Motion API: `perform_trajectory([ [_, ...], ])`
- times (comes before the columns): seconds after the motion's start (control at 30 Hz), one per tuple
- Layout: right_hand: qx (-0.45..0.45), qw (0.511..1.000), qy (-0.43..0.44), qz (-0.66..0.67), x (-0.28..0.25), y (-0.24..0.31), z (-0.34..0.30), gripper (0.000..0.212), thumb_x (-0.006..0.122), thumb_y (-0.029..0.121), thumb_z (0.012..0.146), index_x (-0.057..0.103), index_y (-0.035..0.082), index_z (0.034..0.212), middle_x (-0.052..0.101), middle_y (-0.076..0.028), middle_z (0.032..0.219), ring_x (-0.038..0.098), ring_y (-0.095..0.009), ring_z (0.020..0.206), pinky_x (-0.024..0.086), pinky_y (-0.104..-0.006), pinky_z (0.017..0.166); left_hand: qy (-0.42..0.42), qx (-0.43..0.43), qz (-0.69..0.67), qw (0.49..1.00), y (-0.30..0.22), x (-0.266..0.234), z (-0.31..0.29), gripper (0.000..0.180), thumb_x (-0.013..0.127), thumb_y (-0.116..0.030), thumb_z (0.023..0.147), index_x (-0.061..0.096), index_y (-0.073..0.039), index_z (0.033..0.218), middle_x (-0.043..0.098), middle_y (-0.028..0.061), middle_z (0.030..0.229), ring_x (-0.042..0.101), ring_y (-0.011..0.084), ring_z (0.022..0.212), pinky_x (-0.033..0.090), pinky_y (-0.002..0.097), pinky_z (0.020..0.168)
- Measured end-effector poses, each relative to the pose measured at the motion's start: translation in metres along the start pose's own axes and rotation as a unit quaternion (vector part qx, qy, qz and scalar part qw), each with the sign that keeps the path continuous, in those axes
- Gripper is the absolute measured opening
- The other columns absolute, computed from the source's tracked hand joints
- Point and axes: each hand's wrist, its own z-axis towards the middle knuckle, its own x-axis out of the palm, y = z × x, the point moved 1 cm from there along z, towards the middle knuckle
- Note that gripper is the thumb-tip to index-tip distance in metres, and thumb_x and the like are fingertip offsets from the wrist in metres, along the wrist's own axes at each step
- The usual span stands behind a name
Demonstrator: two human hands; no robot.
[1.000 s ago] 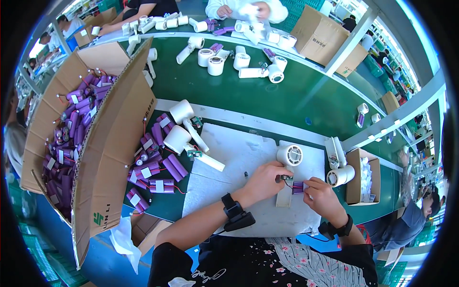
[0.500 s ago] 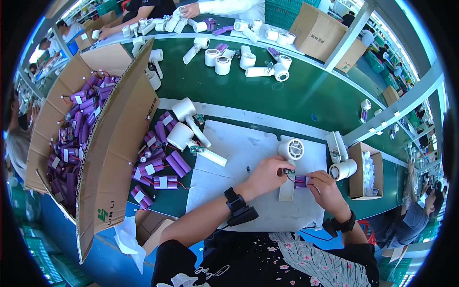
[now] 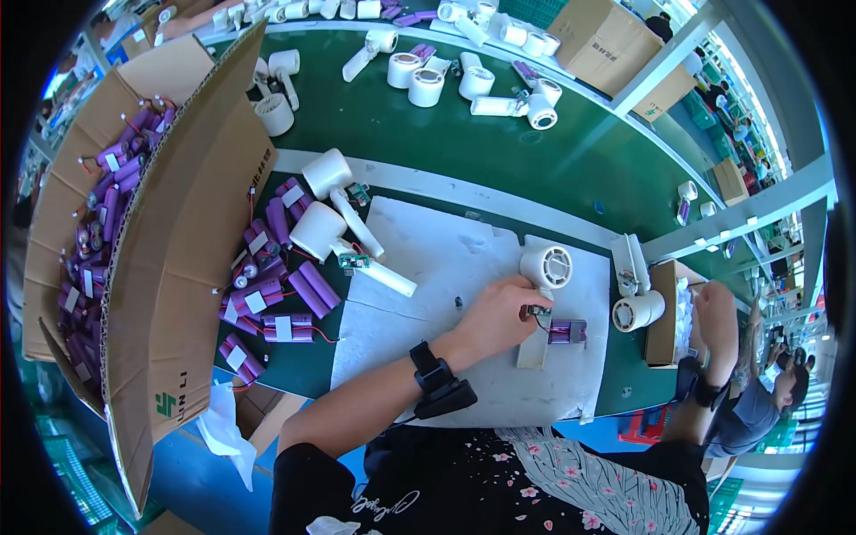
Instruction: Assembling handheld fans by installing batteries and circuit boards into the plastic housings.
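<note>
While its head [image 3: 546,267] lies farthest, the fan's handle [image 3: 532,353] points toward the wearer [image 3: 468,473].

Looks like smooth plastic on the white fan [image 3: 546,267] by the left hand [image 3: 501,316], glossy wrap on the battery [image 3: 565,333] right of it, dented matt foam on the mat [image 3: 428,267] beneath, matt cardboard on the box [image 3: 661,319] beside the right hand [image 3: 716,319].

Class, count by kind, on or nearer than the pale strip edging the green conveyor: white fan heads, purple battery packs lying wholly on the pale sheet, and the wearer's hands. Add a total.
White fan heads: 4
Purple battery pack on the pale sheet: 1
Wearer's hands, left hand and right hand: 2
Total: 7
</note>
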Motion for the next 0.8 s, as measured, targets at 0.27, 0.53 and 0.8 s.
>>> perform_trajectory([
  [0.27, -0.351, 0.903, -0.114, 0.22, -0.046, 0.22, 0.183, 0.042, 0.066, 0.015, 0.083, 0.058, 0.002, 0.122, 0.058, -0.02, 0.12, 0.055, -0.037, 0.111, 0.044, -0.0414, 0.097, 0.005, -0.027, -0.022, 0.999, 0.0, -0.008, -0.005, 0.032, 0.064, 0.0, 0.071, 0.073, -0.01, 0.1, 0.064, 0.0105, 0.094, 0.064, 0.0243, 0.076, 0.053, 0.0334, 0.071],
  [0.53, -0.346, 0.934, -0.022, 0.086, 0.041, 0.293, 0.328, 0.031, 0.069, 0.02, 0.08, 0.066, 0.003, 0.106, 0.057, -0.018, 0.119, 0.056, -0.034, 0.108, 0.044, -0.0405, 0.095, 0.006, 0.001, -0.024, 1.0, 0.003, -0.003, -0.001, 0.032, 0.062, 0.002, 0.071, 0.073, -0.009, 0.1, 0.064, 0.0123, 0.095, 0.064, 0.0289, 0.082, 0.053, 0.0343, 0.074],
  [0.8, -0.443, 0.847, -0.008, 0.293, -0.021, 0.362, 0.282, 0.032, 0.064, 0.03, 0.089, 0.068, 0.001, 0.102, 0.051, -0.015, 0.131, 0.051, -0.031, 0.117, 0.043, -0.0344, 0.096, 0.002, -0.017, -0.048, 0.999, 0.001, -0.007, -0.005, 0.03, 0.062, 0.002, 0.072, 0.072, -0.007, 0.099, 0.063, 0.0143, 0.095, 0.063, 0.0317, 0.086, 0.052, 0.0382, 0.077],
])
